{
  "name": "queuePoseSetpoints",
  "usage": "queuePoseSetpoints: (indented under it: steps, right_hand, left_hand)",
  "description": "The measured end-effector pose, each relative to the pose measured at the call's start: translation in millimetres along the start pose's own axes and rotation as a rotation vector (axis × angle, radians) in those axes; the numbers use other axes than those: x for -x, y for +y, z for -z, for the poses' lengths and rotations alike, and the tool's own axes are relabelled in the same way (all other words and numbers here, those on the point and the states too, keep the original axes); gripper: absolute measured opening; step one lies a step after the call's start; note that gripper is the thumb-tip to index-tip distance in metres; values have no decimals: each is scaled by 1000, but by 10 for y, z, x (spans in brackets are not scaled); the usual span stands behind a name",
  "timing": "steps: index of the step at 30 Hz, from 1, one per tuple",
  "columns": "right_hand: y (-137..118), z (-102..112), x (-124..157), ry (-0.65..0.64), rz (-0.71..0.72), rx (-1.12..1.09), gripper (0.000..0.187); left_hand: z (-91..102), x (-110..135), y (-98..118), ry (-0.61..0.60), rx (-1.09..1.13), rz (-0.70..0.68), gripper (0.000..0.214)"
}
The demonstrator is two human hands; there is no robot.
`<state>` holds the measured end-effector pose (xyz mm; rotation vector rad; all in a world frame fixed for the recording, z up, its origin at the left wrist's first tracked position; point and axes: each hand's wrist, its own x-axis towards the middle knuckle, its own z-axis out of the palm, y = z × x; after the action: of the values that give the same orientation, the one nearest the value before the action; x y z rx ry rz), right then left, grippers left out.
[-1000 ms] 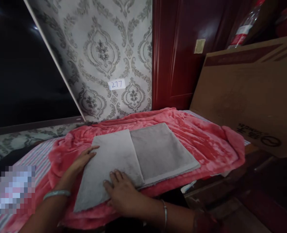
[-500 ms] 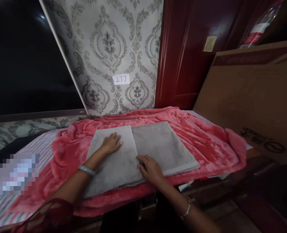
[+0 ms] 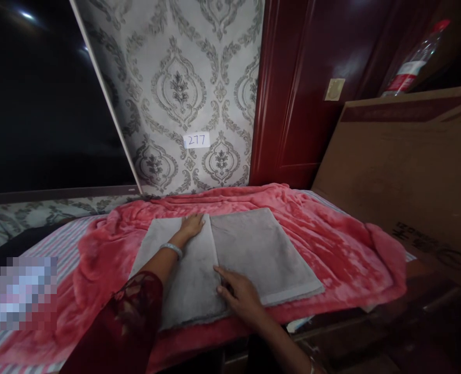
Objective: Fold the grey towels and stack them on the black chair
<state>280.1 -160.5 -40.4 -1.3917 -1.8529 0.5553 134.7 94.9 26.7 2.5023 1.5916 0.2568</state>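
A grey plush cloth (image 3: 261, 254) lies spread out, its left part folded over so that a straight hemmed edge runs down the middle. My left hand (image 3: 193, 224) rests flat near the top of the folded layer (image 3: 189, 283), fingers reaching to that edge. Lower down, my right hand (image 3: 240, 296) lies on the cloth at the same edge, index finger stretched out and thumb apart from it. Its other fingers are partly hidden. Beneath the grey cloth is a rumpled pink plush blanket (image 3: 355, 249).
A striped sheet (image 3: 59, 249) shows under the blanket at left. A large dark screen (image 3: 47, 104) stands behind it. At right are a cardboard box (image 3: 402, 166) and a plastic bottle (image 3: 409, 67). A paper marked 277 (image 3: 197, 139) is on the patterned wall.
My left hand has slid up and right across the folded layer to its edge. My right hand stays at the edge, a little lower in view. The camera has tilted slightly upward.
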Motion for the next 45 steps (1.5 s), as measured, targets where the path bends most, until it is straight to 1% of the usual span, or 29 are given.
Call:
queuePoseSetpoints:
  steps: [2,5,6,8,11,15,18,22,25,29,31,33,37,40,42,43,45]
  right_hand:
    - [9,11,-22,-30,-33,-52,50]
    - [-6,14,-53,-69,-113,-120,51]
    - [-18,11,-60,-71,-131,-129,50]
    - [-51,1,-70,-61,-145,-128,42]
    - [-89,-15,-70,-18,-144,-113,27]
    - [-83,-8,-56,-4,-137,-180,22]
    - [-67,4,-42,-1,-125,-196,23]
    - [-68,-8,-19,16,-86,-105,24]
    - [-64,-21,3,33,-70,-59,23]
    - [-55,-13,25,30,-49,-70,22]
    - [-53,-6,30,32,-41,-84,22]
    - [-49,-3,34,32,-36,-98,21]
    - [-30,3,39,10,-31,-104,19]
    - [-42,54,32,-48,-63,-79,20]
    - [-95,118,9,-79,-79,-13,22]
    - [-140,152,-11,-64,-78,52,22]
    - [-258,205,-68,11,-52,213,23]
  left_hand:
    - [22,-121,-54,13,21,20,41]
    - [35,-313,-100,1,55,35,36]
    - [31,-370,-105,-6,65,41,35]
    - [18,-467,-105,-18,82,52,31]
    - [-2,-566,-94,-18,109,50,28]
    - [-53,-592,-84,17,152,22,29]
    - [-141,-518,-69,46,146,19,28]
    - [-216,-404,-6,78,105,16,26]
    - [-152,-353,60,94,73,-6,26]
    - [25,-234,92,127,15,-42,39]
    - [82,-123,63,98,-16,-76,43]
    - [85,15,11,49,-44,-122,47]
    - [-46,283,-94,-41,-78,-175,54]
    - [-150,380,-124,-53,-93,-173,57]
    - [-173,399,-119,-43,-100,-178,57]
    - [-168,404,-110,-34,-102,-182,57]
    - [-131,423,-81,-14,-104,-190,55]
